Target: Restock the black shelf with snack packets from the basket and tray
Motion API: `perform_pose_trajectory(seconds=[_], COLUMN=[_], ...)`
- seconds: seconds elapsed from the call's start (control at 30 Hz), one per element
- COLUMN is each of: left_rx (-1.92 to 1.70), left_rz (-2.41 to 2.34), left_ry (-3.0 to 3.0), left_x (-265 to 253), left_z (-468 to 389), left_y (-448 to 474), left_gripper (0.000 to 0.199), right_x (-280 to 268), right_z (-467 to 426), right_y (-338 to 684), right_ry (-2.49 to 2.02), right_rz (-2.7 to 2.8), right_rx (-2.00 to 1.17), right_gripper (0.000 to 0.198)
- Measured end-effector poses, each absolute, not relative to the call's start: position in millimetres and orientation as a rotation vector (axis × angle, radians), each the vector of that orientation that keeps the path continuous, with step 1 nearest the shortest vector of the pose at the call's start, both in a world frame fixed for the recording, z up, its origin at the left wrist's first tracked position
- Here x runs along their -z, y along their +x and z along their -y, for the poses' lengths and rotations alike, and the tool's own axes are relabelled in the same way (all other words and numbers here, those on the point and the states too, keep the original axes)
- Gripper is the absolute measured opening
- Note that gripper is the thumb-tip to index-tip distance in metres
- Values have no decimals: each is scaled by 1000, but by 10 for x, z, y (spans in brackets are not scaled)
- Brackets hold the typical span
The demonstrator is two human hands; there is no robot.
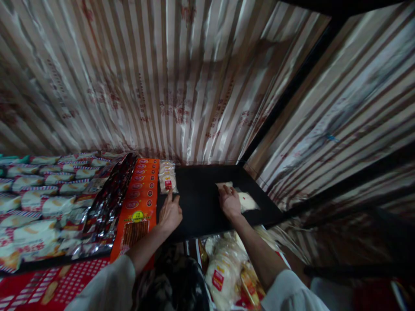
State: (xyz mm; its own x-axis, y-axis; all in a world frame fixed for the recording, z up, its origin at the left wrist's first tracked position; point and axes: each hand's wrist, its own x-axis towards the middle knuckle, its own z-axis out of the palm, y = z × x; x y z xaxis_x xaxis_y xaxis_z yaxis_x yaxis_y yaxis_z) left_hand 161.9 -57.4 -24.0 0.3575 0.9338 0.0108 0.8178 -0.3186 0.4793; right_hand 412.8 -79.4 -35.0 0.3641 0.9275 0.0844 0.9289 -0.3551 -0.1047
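My left hand (170, 214) reaches over the black shelf with its index finger stretched out. That fingertip touches the front of a row of small clear packets (167, 178) with pale round contents and a red label. My right hand (230, 202) lies palm down farther right on the shelf, fingers spread over a small pale packet (223, 185), partly hidden by them. Right beside this hand lies another clear packet (248, 201) with white contents, flat on the shelf.
Orange packs (138, 190) overlap in a row left of the small packets, beside dark shiny packs (112, 194) and rows of white packs (40, 207). Below are a red basket (81, 280) and a box of bagged goods (223, 268). Striped sheeting (181, 86) hangs behind; a black post (292, 90) slants at right.
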Motion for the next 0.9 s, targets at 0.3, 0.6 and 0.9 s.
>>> perform_pose_trajectory(seconds=[0.3,0.6,0.9], left_rx=[-386,-458,-607], left_rz=[-1438,-1500,-1251], left_ry=[2142,1956,1289], left_x=[234,175,301], left_z=[819,1061,1316], left_y=[1605,1478,1437], left_gripper=[46,52,22], right_x=[429,194,35], right_z=[1075,1336,1735], right_y=[3384,3121,3071], right_ry=[-1922,-1623,-1502], right_rz=[1904,1039,690], right_rx=[-176,-970,-1303], right_gripper=[45,32,30])
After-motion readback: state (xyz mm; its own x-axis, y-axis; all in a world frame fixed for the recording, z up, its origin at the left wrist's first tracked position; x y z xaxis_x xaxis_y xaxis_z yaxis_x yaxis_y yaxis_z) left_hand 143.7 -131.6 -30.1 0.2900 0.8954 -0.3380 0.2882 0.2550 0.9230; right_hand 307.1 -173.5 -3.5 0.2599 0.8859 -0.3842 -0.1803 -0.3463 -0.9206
